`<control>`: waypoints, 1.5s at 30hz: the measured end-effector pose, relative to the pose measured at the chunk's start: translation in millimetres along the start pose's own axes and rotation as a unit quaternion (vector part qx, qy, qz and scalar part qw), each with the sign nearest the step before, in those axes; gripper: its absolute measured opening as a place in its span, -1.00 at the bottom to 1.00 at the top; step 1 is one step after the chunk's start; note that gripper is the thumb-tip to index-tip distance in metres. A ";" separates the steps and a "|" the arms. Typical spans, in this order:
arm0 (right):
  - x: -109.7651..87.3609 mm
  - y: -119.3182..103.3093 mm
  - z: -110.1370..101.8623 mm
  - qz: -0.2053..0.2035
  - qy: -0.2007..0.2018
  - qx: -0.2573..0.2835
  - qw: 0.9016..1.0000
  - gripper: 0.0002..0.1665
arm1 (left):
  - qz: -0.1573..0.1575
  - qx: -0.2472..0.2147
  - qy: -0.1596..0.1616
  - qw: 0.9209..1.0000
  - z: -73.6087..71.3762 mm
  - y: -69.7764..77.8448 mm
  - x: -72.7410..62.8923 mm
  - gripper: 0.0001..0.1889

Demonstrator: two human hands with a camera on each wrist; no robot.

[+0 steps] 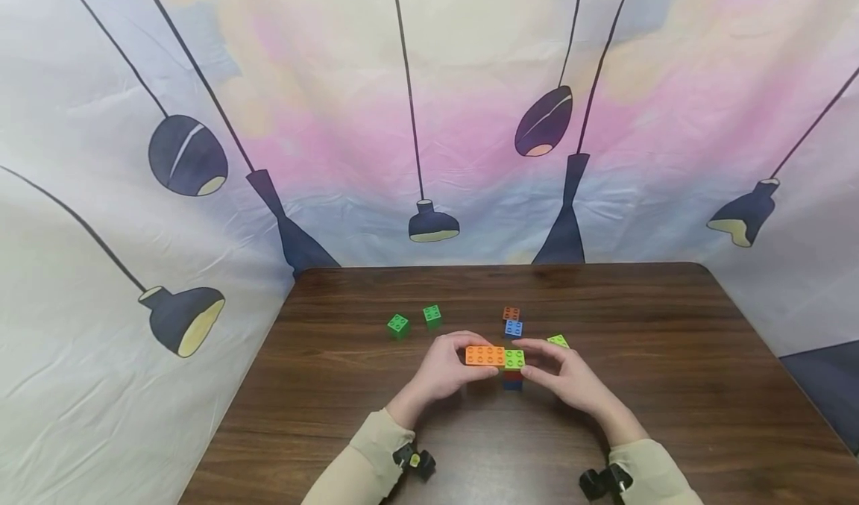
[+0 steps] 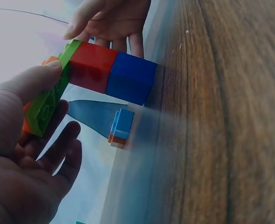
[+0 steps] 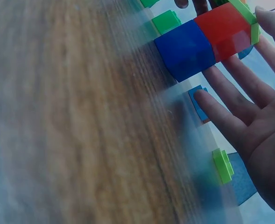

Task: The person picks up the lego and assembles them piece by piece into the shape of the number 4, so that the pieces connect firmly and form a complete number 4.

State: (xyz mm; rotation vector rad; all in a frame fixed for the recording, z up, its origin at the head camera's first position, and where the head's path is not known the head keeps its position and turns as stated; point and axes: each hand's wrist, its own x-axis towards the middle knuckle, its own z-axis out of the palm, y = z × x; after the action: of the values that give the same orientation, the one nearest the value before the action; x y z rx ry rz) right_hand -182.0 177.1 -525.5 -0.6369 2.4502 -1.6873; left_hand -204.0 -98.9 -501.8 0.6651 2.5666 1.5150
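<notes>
A stack of toy building bricks stands between the two hands: a dark blue brick (image 2: pixel 131 78) at the bottom, a red brick (image 2: pixel 93 66) above it, and a long lime green brick (image 2: pixel 47 105) across the top. An orange brick (image 1: pixel 485 355) sits on the left part of the lime green one. My left hand (image 1: pixel 446 367) pinches this overhanging left part, thumb on the near side and fingers on the far side. At the stack's right end is my right hand (image 1: pixel 567 374), its thumb right at the lime green edge and its other fingers (image 3: pixel 242 95) extended loosely behind the stack.
Two green bricks (image 1: pixel 399 326) lie apart at the back left of the wooden table (image 1: pixel 322 386). Beyond the stack, a blue brick (image 1: pixel 514 329) lies against an orange-brown brick (image 1: pixel 511 313). A lime green brick (image 1: pixel 558 340) is partly hidden behind the right hand.
</notes>
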 end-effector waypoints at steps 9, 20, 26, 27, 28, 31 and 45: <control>-0.8 3.1 -16.3 -0.007 0.025 0.002 1.000 -0.42 | -0.013 -0.001 0.007 1.000 2.1 2.3 0.2 -0.67; -11.9 10.6 -56.1 0.049 0.136 -0.085 0.986 -0.46 | -0.014 0.004 0.006 1.000 0.6 1.2 -0.1 -0.66; -11.1 14.9 -59.1 0.057 0.136 -0.118 0.982 -0.46 | -0.015 0.009 0.005 1.000 -0.2 1.6 -0.1 -0.65; -10.9 15.7 -58.9 0.056 0.137 -0.124 0.981 -0.47 | -0.015 0.009 0.005 1.000 -0.2 1.3 0.0 -0.65; -10.7 16.8 -59.0 0.056 0.138 -0.130 0.980 -0.47 | -0.014 0.008 0.005 1.000 -0.2 0.9 0.0 -0.65; -11.3 18.6 -61.1 0.060 0.147 -0.146 0.976 -0.47 | -0.013 0.009 0.005 1.000 0.1 0.4 0.1 -0.65; -8.1 25.4 -51.3 0.125 0.106 -0.172 0.971 -0.36 | -0.025 0.006 0.005 1.000 1.4 1.5 0.3 -0.66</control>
State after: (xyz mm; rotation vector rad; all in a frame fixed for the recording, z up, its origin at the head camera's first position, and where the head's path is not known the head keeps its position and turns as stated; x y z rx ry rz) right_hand -197.7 232.5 -530.3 -0.1650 2.8598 -1.3095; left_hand -203.4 -97.0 -501.2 0.5902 2.5826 1.4925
